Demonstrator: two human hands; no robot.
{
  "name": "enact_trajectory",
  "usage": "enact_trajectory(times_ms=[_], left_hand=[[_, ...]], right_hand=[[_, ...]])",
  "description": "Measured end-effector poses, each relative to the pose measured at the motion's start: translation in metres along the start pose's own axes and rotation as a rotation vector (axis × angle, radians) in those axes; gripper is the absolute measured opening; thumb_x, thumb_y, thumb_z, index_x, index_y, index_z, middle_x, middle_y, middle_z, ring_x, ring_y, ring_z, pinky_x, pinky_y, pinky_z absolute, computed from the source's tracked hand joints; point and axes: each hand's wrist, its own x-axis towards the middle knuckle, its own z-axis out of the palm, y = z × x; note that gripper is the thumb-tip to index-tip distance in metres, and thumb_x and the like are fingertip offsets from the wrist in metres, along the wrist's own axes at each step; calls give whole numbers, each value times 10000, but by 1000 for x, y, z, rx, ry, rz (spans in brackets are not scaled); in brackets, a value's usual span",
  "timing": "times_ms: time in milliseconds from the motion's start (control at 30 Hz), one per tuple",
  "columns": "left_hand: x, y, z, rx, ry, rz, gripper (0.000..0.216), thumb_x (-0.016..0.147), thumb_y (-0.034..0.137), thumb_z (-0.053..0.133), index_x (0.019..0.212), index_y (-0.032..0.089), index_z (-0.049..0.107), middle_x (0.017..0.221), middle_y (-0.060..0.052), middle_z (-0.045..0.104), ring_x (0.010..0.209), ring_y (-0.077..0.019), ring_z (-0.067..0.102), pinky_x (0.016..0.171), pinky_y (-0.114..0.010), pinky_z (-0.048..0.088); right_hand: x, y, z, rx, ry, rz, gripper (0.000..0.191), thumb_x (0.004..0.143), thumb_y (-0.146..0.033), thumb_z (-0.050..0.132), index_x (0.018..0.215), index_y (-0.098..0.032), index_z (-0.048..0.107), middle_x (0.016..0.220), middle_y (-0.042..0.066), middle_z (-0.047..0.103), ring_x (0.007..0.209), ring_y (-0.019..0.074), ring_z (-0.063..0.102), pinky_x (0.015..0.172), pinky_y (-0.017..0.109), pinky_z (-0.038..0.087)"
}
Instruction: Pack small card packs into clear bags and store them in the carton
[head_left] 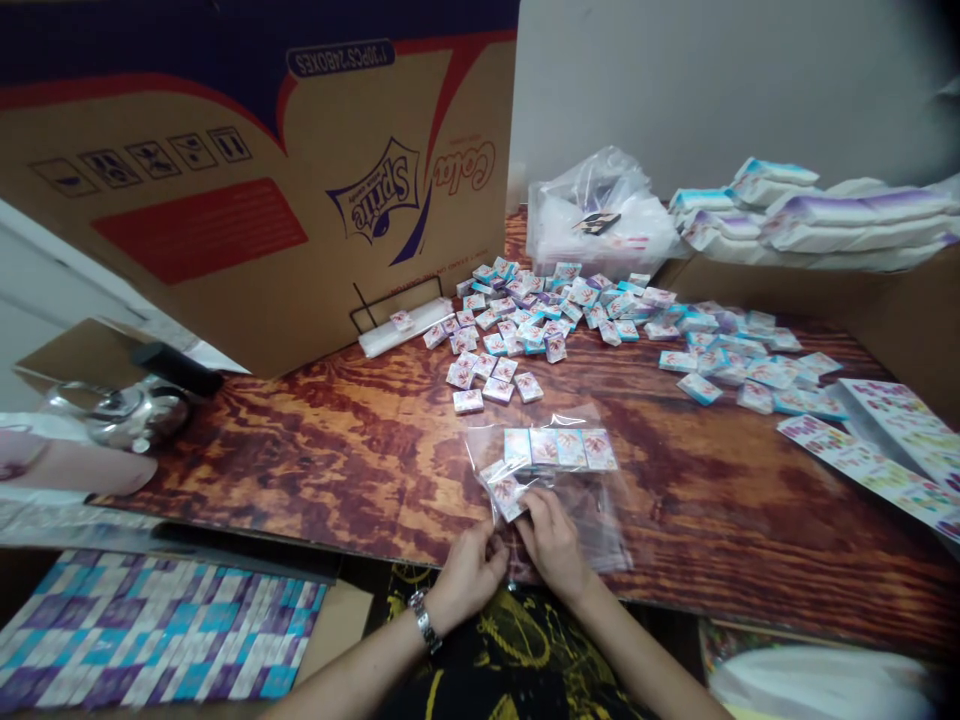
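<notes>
A clear plastic bag [600, 510] lies flat on the table near its front edge. Inside it, at the far end, several small printed boxes [556, 449] stand side by side in a row. My right hand [553, 540] is closed on another small box [504, 490], tilted at the bag's left side; whether that box is fully inside the bag I cannot tell. My left hand [472, 570], with a metal watch on the wrist, has its fingers curled and pinching the bag's near left edge.
Loose small boxes [525, 310] are heaped across the table's [360, 450] far side. A large carton [300, 200] stands at back left, a bag of plastic sleeves [600, 225] behind the heap. Sticker sheets [877, 460] and stacked white packs [825, 215] are at right; a box of packs [157, 630] sits lower left.
</notes>
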Motion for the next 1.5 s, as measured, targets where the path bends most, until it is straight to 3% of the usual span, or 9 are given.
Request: enact_trajectory(times_ms=[133,300,600,800,967,1033,1100,1167,1500], left_hand=[[-1,0,-1,7,6,1,164,749,184,459,861,149,573,676,5,544,617,-124,476,607,-233,373],[0,-6,-6,-9,46,-15,254,759,205,455,983,154,565,687,12,546,635,-128,496,620,-234,387],[0,-2,-11,18,73,-2,182,763,199,460,899,159,575,693,7,561,636,-126,500,629,-234,394],[3,-9,-20,38,95,-4,340,779,218,472,1104,159,551,751,-3,602,693,-142,546,676,-255,433],[-3,-8,-18,77,194,-34,403,818,279,468,1185,113,474,805,-47,607,711,-170,578,684,-308,476],[-6,-1,-15,202,349,66,522,830,321,492,1290,108,367,1038,-133,585,921,-222,584,792,-369,484],[-6,6,-12,412,486,240,640,825,344,534,1369,136,267,1306,-197,426,1191,-287,449,935,-442,426],[1,12,-11,597,524,371,697,827,341,549,1408,162,206,1424,-201,281,1312,-326,294,1010,-499,355],[43,5,-24,730,437,494,500,883,286,464,1351,186,320,1290,-167,446,1205,-293,432,973,-492,415]], right_hand=[[2,-4,0,85,-20,67,193,894,-178,462,1084,-156,488,932,99,592,876,195,600,745,330,541],[-6,2,-12,111,-56,-20,181,883,-183,525,1063,-166,527,1006,105,602,965,192,598,818,316,525],[16,-8,-7,38,-18,35,130,891,-193,515,968,-170,618,891,81,639,850,176,621,772,304,526],[11,-2,-8,15,-150,-121,252,898,-144,484,1124,-157,595,1132,105,627,972,179,607,846,310,520],[13,17,-15,-151,-138,-219,341,894,-101,443,1217,-116,554,1230,134,581,1122,222,541,932,373,492],[18,21,-18,-231,-144,-280,389,889,-77,426,1266,-105,517,1277,141,548,1205,247,477,961,398,475],[23,23,-19,-278,-161,-307,431,881,-56,411,1303,-105,481,1319,139,511,1271,254,406,989,412,456],[29,22,-17,-304,-182,-324,458,873,-43,400,1323,-102,457,1351,135,479,1309,261,349,1008,432,437],[43,22,-3,-386,-160,-272,464,856,-56,405,1317,-67,454,1332,189,481,1304,281,349,1018,460,407]])
